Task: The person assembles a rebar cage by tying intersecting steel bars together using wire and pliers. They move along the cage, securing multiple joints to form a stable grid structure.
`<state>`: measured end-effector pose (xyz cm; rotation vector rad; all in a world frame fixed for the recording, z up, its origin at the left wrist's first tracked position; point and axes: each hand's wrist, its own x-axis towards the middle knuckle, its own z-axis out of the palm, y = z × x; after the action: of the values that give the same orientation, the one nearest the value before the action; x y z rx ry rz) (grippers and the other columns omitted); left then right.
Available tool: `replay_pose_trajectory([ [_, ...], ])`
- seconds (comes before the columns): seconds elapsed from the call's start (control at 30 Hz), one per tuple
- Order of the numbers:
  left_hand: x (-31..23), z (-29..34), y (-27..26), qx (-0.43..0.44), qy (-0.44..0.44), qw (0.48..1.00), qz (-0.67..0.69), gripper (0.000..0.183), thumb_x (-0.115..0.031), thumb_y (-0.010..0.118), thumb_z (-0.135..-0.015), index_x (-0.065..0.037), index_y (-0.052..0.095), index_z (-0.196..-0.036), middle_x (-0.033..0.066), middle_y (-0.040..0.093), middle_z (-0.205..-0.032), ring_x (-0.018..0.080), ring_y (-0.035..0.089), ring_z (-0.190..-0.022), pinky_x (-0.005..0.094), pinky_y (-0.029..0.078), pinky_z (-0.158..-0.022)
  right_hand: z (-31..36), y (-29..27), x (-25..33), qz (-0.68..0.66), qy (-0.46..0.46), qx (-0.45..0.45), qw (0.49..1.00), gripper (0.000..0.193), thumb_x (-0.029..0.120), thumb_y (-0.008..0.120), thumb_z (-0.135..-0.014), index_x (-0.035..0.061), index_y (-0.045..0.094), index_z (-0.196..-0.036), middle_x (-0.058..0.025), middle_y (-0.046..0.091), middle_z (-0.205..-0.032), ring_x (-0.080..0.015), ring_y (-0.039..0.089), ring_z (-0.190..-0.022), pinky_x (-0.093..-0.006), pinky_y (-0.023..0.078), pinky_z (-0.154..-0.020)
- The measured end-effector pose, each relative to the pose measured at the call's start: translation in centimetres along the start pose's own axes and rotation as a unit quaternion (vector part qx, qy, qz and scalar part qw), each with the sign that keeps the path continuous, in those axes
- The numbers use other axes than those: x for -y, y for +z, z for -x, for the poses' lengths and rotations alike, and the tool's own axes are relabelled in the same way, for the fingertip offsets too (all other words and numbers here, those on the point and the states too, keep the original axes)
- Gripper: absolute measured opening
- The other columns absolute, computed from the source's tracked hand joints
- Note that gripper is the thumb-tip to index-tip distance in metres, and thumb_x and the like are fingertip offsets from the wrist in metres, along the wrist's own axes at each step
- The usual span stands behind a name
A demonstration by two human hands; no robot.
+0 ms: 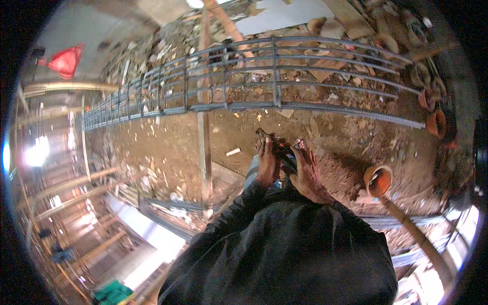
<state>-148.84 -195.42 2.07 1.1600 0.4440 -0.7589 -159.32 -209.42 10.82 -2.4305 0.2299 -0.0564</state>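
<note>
Both my hands are close together in front of my body, low over the dirt floor. A dark, slender object [277, 142] with a small red spot lies between them; its kind is too blurred to make out. My left hand [268, 162] is closed against its left side, fingers pointing forward. On its other side my right hand [307, 178] presses against it with its thumb side, its fingers partly hidden. Just beyond stretches a long cage of steel reinforcing bars [330, 108], tied with square stirrups [275, 76]. My hands are apart from it.
An upright wooden post [204, 152] stands left of me, against the cage. At right are an orange round-mouthed pipe or pot [385, 190] and a long pole [417, 236]. Rubble [325, 66] covers the ground behind the cage. A red bag [67, 62] hangs far left.
</note>
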Motion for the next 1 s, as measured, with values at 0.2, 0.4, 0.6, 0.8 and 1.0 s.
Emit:
replay_pose_trajectory([
  [0.2,-0.3,2.3,-2.1,-0.054,0.137,0.986,0.083,0.057,-0.050,0.039,-0.110,-0.005,0.047,-0.144,0.0118,0.067,-0.110,0.0222,0.064,-0.097,0.0379,0.053,-0.088,-4.3,-1.9,1.6,-0.327,0.096,0.157,0.927,0.043,0.034,0.055,-0.105,0.0000,0.062,-0.131,-0.0252,0.064,-0.130,-0.0400,0.058,-0.128,-0.0474,0.041,-0.111],
  [0.4,-2.6,6.6,-2.3,-0.043,0.155,0.969,0.187,0.058,-0.050,0.044,-0.109,-0.005,0.045,-0.146,0.0120,0.066,-0.109,0.0236,0.064,-0.103,0.0389,0.053,-0.091,-6.7,-0.7,3.9,-0.226,0.090,0.267,0.932,0.049,0.043,0.059,-0.103,-0.0007,0.067,-0.123,-0.0207,0.074,-0.112,-0.0353,0.071,-0.104,-0.0447,0.053,-0.095],
  [0.6,-2.6,10.1,-4.4,-0.070,0.210,0.957,0.187,0.057,-0.049,0.043,-0.110,-0.002,0.051,-0.142,0.0139,0.070,-0.111,0.0237,0.066,-0.103,0.0372,0.052,-0.095,-4.3,2.3,6.6,-0.170,0.001,0.352,0.920,0.062,0.058,0.063,-0.096,0.0019,0.067,-0.121,-0.0229,0.071,-0.113,-0.0371,0.068,-0.109,-0.0455,0.052,-0.097],
  [0.8,-2.1,17.7,-7.6,-0.148,0.303,0.937,-0.088,0.050,-0.038,0.044,-0.112,0.003,0.063,-0.131,0.0142,0.072,-0.116,0.0181,0.064,-0.105,0.0342,0.050,-0.093,-1.2,5.5,8.3,-0.152,0.049,0.425,0.891,0.044,0.041,0.062,-0.104,0.0001,0.065,-0.121,-0.0063,0.067,-0.096,-0.0149,0.061,-0.092,-0.0352,0.049,-0.085],
  [1.0,-0.2,23.7,-9.0,-0.224,0.255,0.935,-0.104,0.047,-0.036,0.045,-0.111,0.001,0.062,-0.133,0.0169,0.069,-0.124,0.0232,0.066,-0.111,0.0348,0.051,-0.097,5.4,9.1,9.0,-0.302,0.014,0.331,0.894,0.042,0.039,0.056,-0.106,0.0063,0.070,-0.128,-0.0129,0.073,-0.121,-0.0280,0.066,-0.115,-0.0414,0.048,-0.103],
])
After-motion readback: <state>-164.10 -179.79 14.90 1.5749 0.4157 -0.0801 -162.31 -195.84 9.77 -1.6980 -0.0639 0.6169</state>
